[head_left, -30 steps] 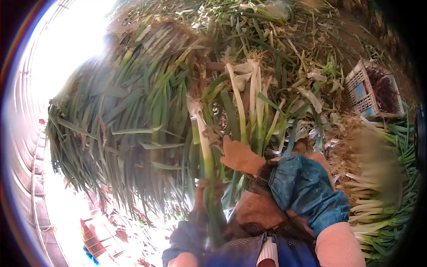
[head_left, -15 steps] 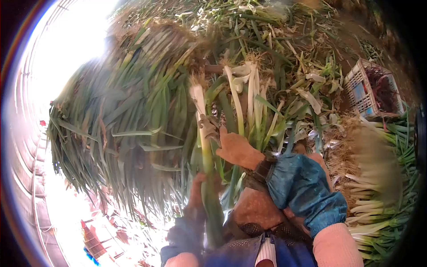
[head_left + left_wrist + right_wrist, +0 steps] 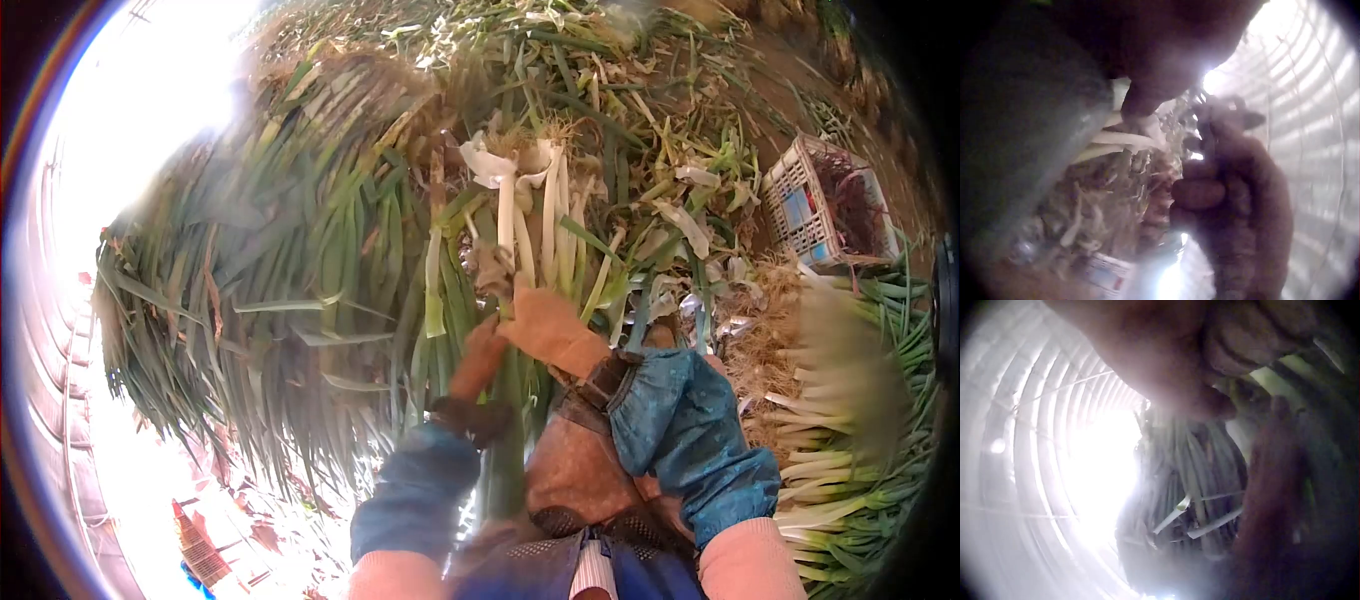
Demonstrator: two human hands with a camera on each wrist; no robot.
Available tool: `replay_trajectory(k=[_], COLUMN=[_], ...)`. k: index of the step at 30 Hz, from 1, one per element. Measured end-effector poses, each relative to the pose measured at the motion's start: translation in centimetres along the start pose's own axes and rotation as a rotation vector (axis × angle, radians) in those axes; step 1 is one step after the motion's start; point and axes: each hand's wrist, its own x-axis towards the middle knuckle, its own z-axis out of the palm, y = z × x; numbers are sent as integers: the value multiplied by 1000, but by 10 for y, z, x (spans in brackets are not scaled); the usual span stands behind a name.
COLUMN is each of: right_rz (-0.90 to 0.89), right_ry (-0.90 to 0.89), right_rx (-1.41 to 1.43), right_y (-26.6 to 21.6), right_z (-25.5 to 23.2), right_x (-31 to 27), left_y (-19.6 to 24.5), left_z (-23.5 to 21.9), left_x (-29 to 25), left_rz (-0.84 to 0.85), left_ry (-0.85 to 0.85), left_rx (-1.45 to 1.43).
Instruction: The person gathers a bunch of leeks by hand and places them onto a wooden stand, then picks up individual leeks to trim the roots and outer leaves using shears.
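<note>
A thick green onion (image 3: 506, 215) stands root end away from me, its loose white outer skin (image 3: 487, 165) flaring off near the roots. My left hand (image 3: 480, 358) grips its green part from the left. Close beside it, my right hand (image 3: 550, 325) holds a small grey-brown tool (image 3: 490, 268) against the stalk; its exact kind cannot be told. In the left wrist view the right hand (image 3: 1235, 194) has its fingers curled round that tool. The right wrist view has the right hand (image 3: 1160, 356) above and the left hand (image 3: 1272, 481) to the right.
A large heap of green onions (image 3: 270, 260) fills the left side. Several pale stalks (image 3: 560, 215) lie just right of the work. Cleaned onions (image 3: 830, 490) are stacked at the right, below a white plastic crate (image 3: 800, 205). Leaf scraps (image 3: 690, 130) cover the ground behind.
My left hand has moved up the green onion, close to the right hand. The onion has shifted right, and its white skin now stands loose near the roots.
</note>
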Motion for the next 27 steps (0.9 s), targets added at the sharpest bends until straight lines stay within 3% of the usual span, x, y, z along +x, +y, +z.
replay_trajectory(k=[1, 3, 6, 9, 12, 15, 18, 21, 22, 23, 24, 25, 27], right_rz=[-13, 74, 55, 22, 23, 22, -45, -101, -113, -109, -105, -100, -121], right_ry=[-65, -7, -31, -98, -151, -175, -178, -210, -225, -264, -303, -342, -319], right_rx=[-14, 26, 44, 59, 65, 109, 136, 158, 166, 152, 135, 117, 135], right_y=[0, 5, 0, -11, -22, -21, -20, -23, -25, -27, -30, -32, -32], right_z=[2, 0, 1, 3, -5, 0, 6, 12, 13, 11, 9, 8, 11], right_x=[-2, 3, 4, -6, -12, -12, -21, -34, -37, -38, -39, -40, -41], left_y=[1, 9, 56, 24, 16, -11, 34, -13, -49, -37, 9, 41, 79], left_z=[-8, -29, -57, -63, -61, -83, -110, -150, -152, -149, -143, -134, -122], left_x=[1, 12, 44, 62, 83, 77, 71, 31, 21, 13, 10, 8, 3], left_rz=[53, 163, -178, -284, -567, -601, -574, 203, 60, -182, -567, -727, -866], left_ry=[88, 264, 414, 312, 421, 246, 153, 26, 76, 64, 109, 142, 191], left_rx=[252, 759, 800, 885, 975, 747, 267, 480, 218, -241, -893, -1123, -1253])
